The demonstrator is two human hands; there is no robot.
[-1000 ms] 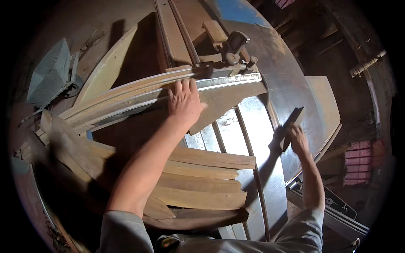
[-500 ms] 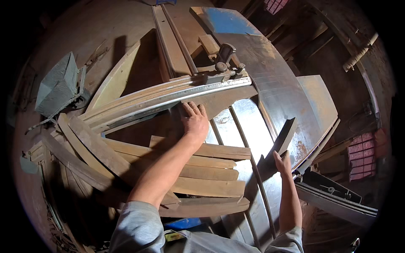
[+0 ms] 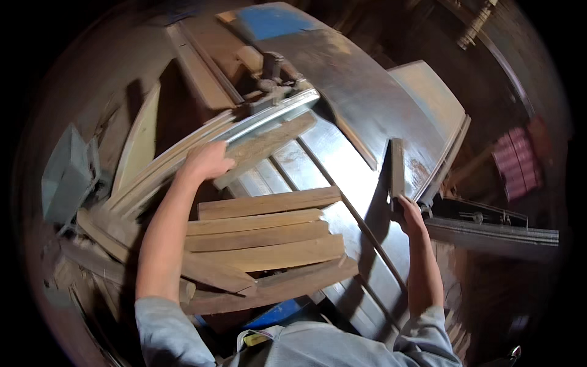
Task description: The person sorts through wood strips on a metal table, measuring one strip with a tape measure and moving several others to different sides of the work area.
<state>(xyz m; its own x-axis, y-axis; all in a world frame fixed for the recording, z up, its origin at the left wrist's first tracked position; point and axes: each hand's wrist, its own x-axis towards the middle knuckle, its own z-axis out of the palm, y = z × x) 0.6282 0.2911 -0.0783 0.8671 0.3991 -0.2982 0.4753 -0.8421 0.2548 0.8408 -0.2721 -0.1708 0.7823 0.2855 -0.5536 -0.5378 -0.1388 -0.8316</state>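
My left hand [image 3: 206, 161] has its fingers closed at the near left end of a flat wooden board [image 3: 269, 145]. The board lies slantwise on the shiny metal saw table [image 3: 321, 156], alongside the silver fence rail [image 3: 272, 114]. My right hand [image 3: 411, 215] grips the lower end of a narrow wooden piece [image 3: 397, 168], which points away from me over the right part of the table and casts a dark shadow. Closer to me, between my forearms, several curved wooden pieces [image 3: 275, 244] lie side by side.
A clamp-like metal fitting [image 3: 272, 82] sits at the rail's far end. Beyond it stretches a wide panel with a blue patch [image 3: 275, 21]. More curved wood [image 3: 101, 235] and a grey-green bin [image 3: 68, 174] are at left. A dark metal rail [image 3: 489, 229] juts out at right.
My left hand has gone from lying spread on the board to closed at its near end, and the board now slants more. The right-hand piece stands straighter. The view has shifted.
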